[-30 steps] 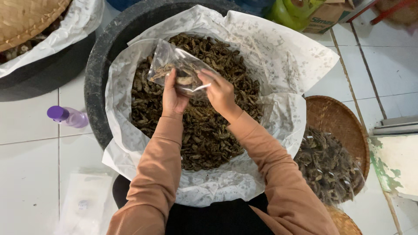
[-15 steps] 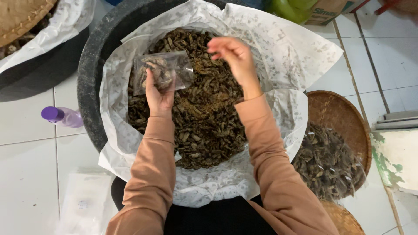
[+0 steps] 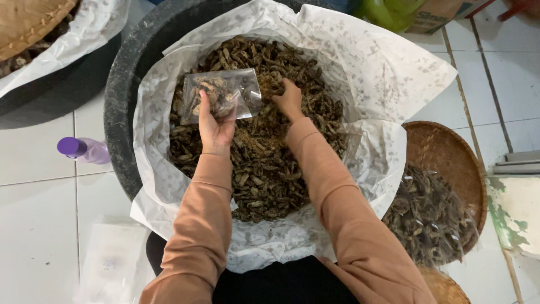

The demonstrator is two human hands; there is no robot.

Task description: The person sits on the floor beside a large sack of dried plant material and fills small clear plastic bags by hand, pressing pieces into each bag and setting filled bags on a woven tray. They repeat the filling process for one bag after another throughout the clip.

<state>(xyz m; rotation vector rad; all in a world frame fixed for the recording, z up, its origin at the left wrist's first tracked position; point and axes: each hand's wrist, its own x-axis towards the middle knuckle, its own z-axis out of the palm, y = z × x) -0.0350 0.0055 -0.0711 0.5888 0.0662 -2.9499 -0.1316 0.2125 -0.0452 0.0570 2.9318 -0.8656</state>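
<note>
A big black tub (image 3: 121, 95) lined with white paper (image 3: 371, 73) holds a heap of dark brown dried pieces (image 3: 264, 163). My left hand (image 3: 216, 126) holds up a small clear plastic bag (image 3: 222, 93) partly filled with those pieces, above the left side of the heap. My right hand (image 3: 289, 98) reaches down into the heap at its middle, fingers dug among the pieces. Both arms wear peach-coloured sleeves.
A woven round tray (image 3: 444, 163) at the right carries several filled clear bags (image 3: 430, 217). A purple-capped bottle (image 3: 84, 150) lies on the white tiled floor at the left. A stack of flat clear bags (image 3: 112, 262) lies at lower left. Another lined tub (image 3: 50, 67) sits upper left.
My right hand let go of the bag, swung out over the far side of the heap, then came down into the pieces. My left hand keeps the bag, moved slightly left.
</note>
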